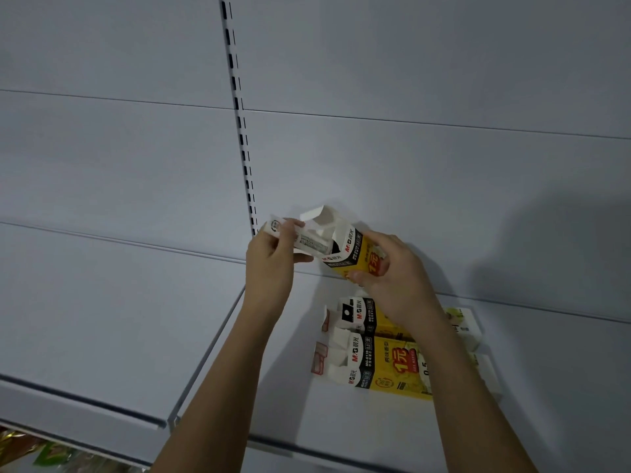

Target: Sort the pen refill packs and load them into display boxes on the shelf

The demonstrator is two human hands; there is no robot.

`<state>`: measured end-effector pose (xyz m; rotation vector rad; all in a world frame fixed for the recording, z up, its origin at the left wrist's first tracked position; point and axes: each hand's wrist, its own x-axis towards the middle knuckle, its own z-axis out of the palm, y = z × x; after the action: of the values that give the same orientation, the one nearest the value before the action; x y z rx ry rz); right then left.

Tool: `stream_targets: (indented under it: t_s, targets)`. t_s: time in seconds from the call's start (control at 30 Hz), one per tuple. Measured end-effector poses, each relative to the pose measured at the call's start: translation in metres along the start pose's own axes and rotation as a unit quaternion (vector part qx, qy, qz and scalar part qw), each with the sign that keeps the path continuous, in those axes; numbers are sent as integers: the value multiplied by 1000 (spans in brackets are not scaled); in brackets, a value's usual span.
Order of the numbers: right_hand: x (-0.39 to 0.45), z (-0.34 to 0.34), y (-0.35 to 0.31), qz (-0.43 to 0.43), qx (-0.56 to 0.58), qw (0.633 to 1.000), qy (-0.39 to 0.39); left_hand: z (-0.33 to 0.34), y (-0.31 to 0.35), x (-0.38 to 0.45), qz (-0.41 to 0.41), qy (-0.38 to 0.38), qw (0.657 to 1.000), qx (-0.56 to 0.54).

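I hold a yellow, black and white refill box [355,256] in the air above the shelf, its top flaps open. My right hand [396,278] grips its yellow body from the right. My left hand [273,257] pinches the box's long white lid flap [300,238] at the left. Below, two more boxes of the same kind lie flat on the white shelf [280,353]: a nearer box [386,365] and a farther box [362,314], both with opened white flaps at their left ends. My right forearm covers part of them.
The white back panel carries a slotted upright [244,145]. A seam splits the shelf into left and right boards. A white carton [467,327] lies behind the boxes. Coloured packaging [47,454] shows below the shelf's front edge at bottom left.
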<state>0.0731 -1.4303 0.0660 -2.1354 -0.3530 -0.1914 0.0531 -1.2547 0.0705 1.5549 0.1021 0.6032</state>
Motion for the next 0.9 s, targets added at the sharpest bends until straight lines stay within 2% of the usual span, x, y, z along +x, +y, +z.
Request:
stream_targets:
  t_s: [0.2,0.37,0.5,0.67,0.9]
  targets:
    - [2,8,2,-4,-14,1000,5,-1,-7,4,-10,2,996,89]
    - [2,8,1,-8,-23,999,29,-3,-2,0,7,41,999,10]
    - [3,10,-3,-12,-43,998,36,-1,-9,0,-22,25,999,39]
    - [-1,15,-8,-4,-74,996,53,2,-21,-1,-20,34,993,107]
    - [0,16,-11,11,-86,995,47,1,-21,-2,-27,44,997,60]
